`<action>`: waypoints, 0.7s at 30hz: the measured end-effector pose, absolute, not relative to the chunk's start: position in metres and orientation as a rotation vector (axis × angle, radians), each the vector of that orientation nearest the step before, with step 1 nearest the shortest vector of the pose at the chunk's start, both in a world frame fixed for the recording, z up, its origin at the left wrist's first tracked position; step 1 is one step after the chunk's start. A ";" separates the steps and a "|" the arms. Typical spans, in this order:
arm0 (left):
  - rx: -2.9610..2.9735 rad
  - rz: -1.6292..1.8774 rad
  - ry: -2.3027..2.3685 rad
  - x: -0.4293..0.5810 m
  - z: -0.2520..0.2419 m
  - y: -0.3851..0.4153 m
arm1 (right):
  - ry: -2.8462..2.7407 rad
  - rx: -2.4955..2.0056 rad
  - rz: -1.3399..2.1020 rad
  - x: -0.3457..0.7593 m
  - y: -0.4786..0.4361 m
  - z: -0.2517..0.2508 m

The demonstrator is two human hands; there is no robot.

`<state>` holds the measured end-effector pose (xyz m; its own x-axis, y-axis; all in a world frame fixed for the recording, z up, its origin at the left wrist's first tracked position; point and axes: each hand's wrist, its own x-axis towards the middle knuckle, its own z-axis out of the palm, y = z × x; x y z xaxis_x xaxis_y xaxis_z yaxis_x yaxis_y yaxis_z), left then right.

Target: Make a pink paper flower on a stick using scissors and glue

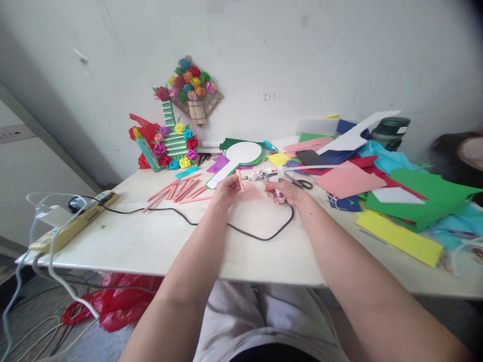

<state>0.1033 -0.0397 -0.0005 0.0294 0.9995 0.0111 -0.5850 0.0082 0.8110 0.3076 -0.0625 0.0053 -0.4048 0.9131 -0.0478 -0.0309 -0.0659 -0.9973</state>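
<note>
White table point(151, 246), arms point(184, 271) outstretched, left hand point(227, 191) pinching pink paper point(240, 181), right hand point(284, 191) gripping glue gun point(264, 175)

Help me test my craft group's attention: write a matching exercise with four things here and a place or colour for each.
1. glue gun
2. power strip
3. scissors
4. paper rolls

A. pink
B. at the table's left end
C. black-handled
D. in the right hand

Pairs: 1-D; 2-B; 3-C; 4-A

bare forearms point(196, 261), creased pale grey bottoms point(234, 319), black cloth point(279, 353) at the waist
</note>
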 end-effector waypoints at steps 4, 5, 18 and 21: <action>0.686 1.434 0.696 0.103 -0.001 -0.039 | -1.456 -1.000 1.575 0.307 -0.062 0.005; 0.671 1.435 0.695 0.103 -0.002 -0.038 | -1.456 -1.006 1.575 0.307 -0.062 0.005; 0.654 1.451 0.738 0.101 -0.004 -0.036 | -1.476 -1.066 1.601 0.307 -0.068 0.010; 0.715 1.493 0.848 0.101 -0.005 -0.034 | -1.486 -1.059 1.605 0.308 -0.067 0.009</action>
